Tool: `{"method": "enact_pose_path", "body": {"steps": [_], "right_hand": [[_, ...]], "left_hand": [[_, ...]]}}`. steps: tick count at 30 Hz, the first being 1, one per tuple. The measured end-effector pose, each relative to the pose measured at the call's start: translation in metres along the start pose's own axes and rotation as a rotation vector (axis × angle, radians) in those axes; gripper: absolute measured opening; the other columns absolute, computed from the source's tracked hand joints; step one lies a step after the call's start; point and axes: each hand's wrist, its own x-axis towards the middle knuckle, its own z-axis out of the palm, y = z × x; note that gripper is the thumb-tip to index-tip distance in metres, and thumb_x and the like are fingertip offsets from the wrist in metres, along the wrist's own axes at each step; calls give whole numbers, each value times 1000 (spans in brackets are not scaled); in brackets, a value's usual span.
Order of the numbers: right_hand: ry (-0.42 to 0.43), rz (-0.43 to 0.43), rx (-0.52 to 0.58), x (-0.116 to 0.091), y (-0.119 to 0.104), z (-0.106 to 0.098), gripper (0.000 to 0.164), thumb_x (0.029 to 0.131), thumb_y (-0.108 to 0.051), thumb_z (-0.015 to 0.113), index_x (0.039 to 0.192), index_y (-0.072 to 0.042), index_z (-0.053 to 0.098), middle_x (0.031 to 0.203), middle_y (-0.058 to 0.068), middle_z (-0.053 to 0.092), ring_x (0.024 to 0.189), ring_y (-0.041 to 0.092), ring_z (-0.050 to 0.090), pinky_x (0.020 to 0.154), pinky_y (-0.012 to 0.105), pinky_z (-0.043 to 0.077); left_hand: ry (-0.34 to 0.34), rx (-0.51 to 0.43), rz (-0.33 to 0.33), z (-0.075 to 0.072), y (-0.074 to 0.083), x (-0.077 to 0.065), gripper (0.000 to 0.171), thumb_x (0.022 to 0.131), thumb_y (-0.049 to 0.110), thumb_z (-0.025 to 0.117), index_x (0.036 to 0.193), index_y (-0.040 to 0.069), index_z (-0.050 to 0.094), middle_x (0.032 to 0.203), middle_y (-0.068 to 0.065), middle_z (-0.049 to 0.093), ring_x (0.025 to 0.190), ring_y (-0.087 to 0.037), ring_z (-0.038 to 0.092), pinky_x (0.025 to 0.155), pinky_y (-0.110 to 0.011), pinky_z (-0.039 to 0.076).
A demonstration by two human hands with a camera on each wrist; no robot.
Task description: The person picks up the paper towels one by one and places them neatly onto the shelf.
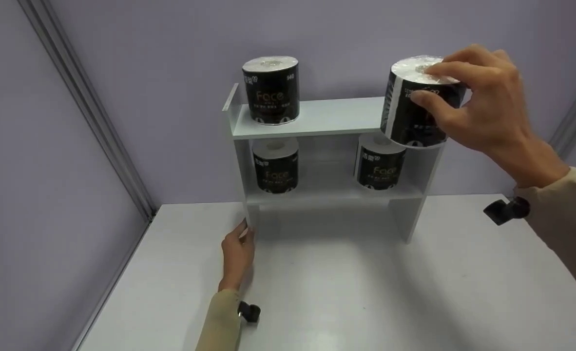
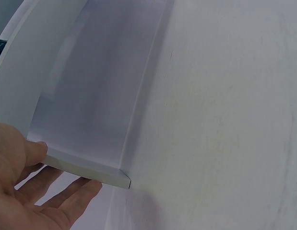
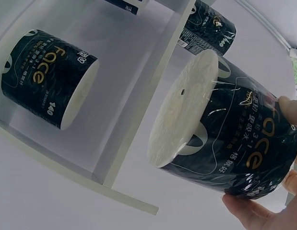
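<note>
My right hand grips a black-wrapped toilet paper roll by its upper part, at the right end of a white shelf. In the right wrist view the roll's pale base shows, apart from the board. Low on the shelf's left side panel, my left hand holds the edge, thumb on one face and fingers on the other. Another toilet paper roll stands upright at the left of the top board. Below it, the middle board carries a left roll and a right roll.
The shelf stands on a white table near the back wall. Its upper left side rises as a short lip above the top board. Grey metal posts run up the enclosure's corners.
</note>
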Motion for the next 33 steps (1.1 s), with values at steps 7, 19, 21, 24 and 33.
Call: {"method": "enact_pose_path", "body": {"steps": [7, 19, 21, 24, 33], "right_hand": [[-1, 11, -8, 3, 1, 1, 37, 87, -24, 87, 118, -4, 82, 115, 21, 75, 96, 23, 46, 81, 33, 28], [-13, 70, 6, 8, 3, 9, 39, 88, -27, 85, 120, -5, 81, 120, 20, 73, 102, 27, 48, 87, 40, 33], [-19, 87, 7, 9, 4, 10, 39, 89, -28, 85, 121, -5, 81, 121, 19, 73, 103, 26, 47, 88, 42, 34], [-30, 112, 6, 11, 5, 11, 40, 90, -29, 84, 122, -6, 81, 124, 18, 73, 104, 24, 45, 90, 44, 34], [-41, 141, 4, 15, 10, 16, 40, 89, -29, 84, 122, -7, 81, 123, 18, 73, 106, 27, 47, 91, 45, 34]], "left_hand": [[15, 14, 11, 0, -1, 0, 46, 111, 11, 57, 152, -7, 52, 156, -24, 54, 132, -42, 65, 107, -52, 58], [10, 5, -10, -3, -2, 0, 47, 111, 12, 56, 154, -6, 50, 158, -24, 53, 134, -42, 64, 108, -52, 57], [12, 3, -19, -3, -1, 0, 47, 111, 14, 57, 154, -5, 50, 158, -22, 53, 134, -41, 64, 109, -52, 57], [15, -2, -24, -3, 0, 0, 47, 112, 15, 57, 155, -3, 50, 158, -21, 53, 135, -39, 63, 110, -52, 56], [1, -5, -5, -2, -1, -1, 48, 111, 13, 57, 156, -3, 49, 160, -20, 52, 136, -39, 63, 109, -50, 57]]}}
